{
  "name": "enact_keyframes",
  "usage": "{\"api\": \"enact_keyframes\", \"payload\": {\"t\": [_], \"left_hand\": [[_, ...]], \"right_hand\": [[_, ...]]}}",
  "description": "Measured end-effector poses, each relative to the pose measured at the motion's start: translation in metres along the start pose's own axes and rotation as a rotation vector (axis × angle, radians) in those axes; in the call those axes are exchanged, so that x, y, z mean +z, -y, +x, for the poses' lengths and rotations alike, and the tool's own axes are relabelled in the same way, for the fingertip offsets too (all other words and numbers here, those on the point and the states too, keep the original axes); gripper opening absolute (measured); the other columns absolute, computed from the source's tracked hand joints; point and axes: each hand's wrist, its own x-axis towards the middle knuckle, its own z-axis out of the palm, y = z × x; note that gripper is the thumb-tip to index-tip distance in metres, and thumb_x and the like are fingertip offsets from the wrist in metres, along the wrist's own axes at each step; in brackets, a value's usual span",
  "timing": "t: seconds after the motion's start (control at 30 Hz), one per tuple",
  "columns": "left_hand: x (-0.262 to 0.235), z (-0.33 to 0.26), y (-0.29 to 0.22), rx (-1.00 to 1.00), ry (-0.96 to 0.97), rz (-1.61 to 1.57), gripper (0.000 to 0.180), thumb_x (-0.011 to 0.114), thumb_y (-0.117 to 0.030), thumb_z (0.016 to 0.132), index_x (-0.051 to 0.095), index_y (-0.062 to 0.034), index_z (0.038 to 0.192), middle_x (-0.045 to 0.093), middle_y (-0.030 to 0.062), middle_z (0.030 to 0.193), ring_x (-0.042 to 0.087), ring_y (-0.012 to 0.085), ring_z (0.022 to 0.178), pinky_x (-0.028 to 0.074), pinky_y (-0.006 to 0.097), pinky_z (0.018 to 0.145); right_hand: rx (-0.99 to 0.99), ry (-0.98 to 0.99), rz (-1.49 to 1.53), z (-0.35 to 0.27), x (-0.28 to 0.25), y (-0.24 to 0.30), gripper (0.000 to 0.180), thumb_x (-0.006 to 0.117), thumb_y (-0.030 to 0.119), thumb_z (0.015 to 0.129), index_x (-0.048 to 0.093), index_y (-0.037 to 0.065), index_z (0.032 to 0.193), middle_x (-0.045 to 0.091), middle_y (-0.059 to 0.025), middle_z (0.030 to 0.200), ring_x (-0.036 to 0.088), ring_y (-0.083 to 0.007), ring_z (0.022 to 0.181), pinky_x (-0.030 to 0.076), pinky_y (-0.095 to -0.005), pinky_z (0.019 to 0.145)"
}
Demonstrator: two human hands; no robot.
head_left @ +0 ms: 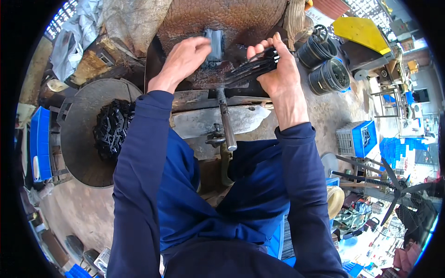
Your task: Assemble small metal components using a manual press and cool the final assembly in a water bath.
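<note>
A: What occupies the foreground?

B: The person's dark top [213, 262], from which two navy sleeves [134, 194] extend upward, either side of blue trousers [185, 204].

A: How is the right hand [283, 69] disposed?

B: It is closed around a bundle of thin black strips [250, 72], whose free ends point leftward above a dark, crusted work surface [199, 81].

A: And the left hand [183, 60]?

B: Its fingers are bent, just beside a grey metal block [214, 44]. The fingertips are blurred; whether they pinch anything, I cannot tell.

A: What lies between hands and lap?

B: A metal bar [226, 120], projecting toward the person and crossing a pale, irregular board [250, 119].

A: And the surroundings?

B: At left, a round basin [76, 153] contains heaped black pieces [113, 127]; at right, beyond the right hand, stand two black buckets [329, 78].
</note>
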Motion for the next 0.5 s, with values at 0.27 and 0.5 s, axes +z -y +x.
{"api": "enact_keyframes", "payload": {"t": [0.27, 0.5], "left_hand": [[0.037, -0.021, -0.081, -0.082, -0.171, -1.287, 0.071, 0.044, -0.059, 0.095, 0.062, 0.0041, 0.122, 0.068, 0.0169, 0.116, 0.064, 0.0222, 0.099, 0.045, 0.035, 0.097], [0.036, -0.035, -0.097, -0.081, -0.182, -1.665, 0.071, 0.045, -0.059, 0.094, 0.057, 0.0027, 0.127, 0.067, 0.0157, 0.117, 0.062, 0.0209, 0.105, 0.042, 0.034, 0.102]], "right_hand": [[-0.141, 0.127, 0.029, -0.012, 0.036, -0.029, 0.011, 0.060, 0.017, 0.097, 0.056, 0.007, 0.094, 0.059, -0.0034, 0.076, 0.055, -0.0162, 0.066, 0.054, -0.0368, 0.068], [-0.344, 0.239, -0.074, -0.028, 0.050, -0.038, 0.016, 0.062, 0.015, 0.095, 0.054, 0.005, 0.104, 0.057, -0.0035, 0.071, 0.049, -0.0139, 0.052, 0.048, -0.0328, 0.052]]}}
